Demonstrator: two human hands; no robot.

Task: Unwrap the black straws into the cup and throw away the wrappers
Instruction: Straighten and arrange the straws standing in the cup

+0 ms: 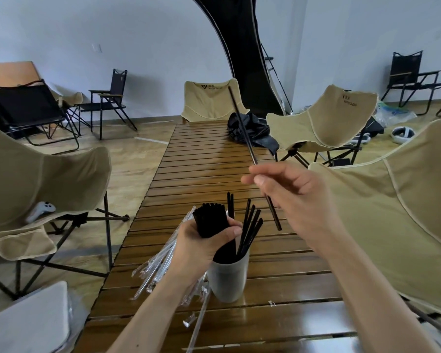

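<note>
My left hand (pixel 204 244) grips a thick bundle of black straws (pixel 210 221) just above and left of the white cup (pixel 228 281). Several unwrapped black straws (pixel 251 230) stand in the cup, leaning right. My right hand (pixel 290 197) pinches one long black straw (pixel 242 123) between thumb and fingers, held up over the table, tilted with its top end far from me and its lower end hanging to the right of the cup. Clear plastic wrappers (pixel 158 268) lie in a heap on the table's left edge beside the cup.
The slatted wooden table (pixel 204 169) runs away from me, with a crumpled black bag (pixel 250 131) at its far end. Beige folding chairs (pixel 321 121) flank both sides. A white lidded bin (pixel 28 319) sits at lower left. Small wrapper scraps (pixel 190 321) lie near the front.
</note>
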